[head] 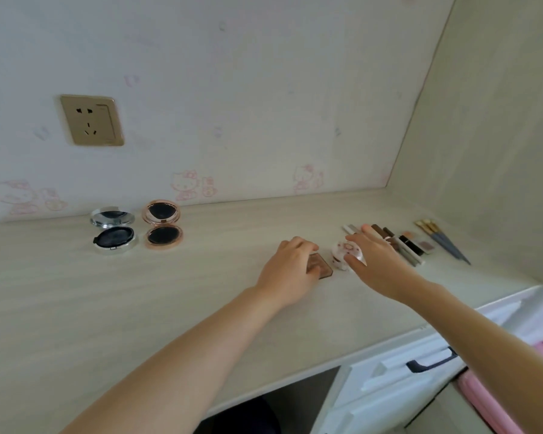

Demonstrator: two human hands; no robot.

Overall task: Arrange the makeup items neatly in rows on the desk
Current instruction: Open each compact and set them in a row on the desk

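Pencils [398, 245] lengthwise toward wall [232, 89]

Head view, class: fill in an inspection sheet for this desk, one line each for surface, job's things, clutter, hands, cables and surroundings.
Surface: pale wood-grain desk.
Job's things: silver compact and rose-gold compact, both open, side by side at the wall; brown square palette; small patterned jar; row of pencils and lipsticks; brushes.
Clutter: nothing seen.
Hands: left hand grips the palette; right hand rests spread on the jar.
Cables: nothing seen.
Surroundings: wall socket, cartoon wallpaper, white drawer with dark handle.
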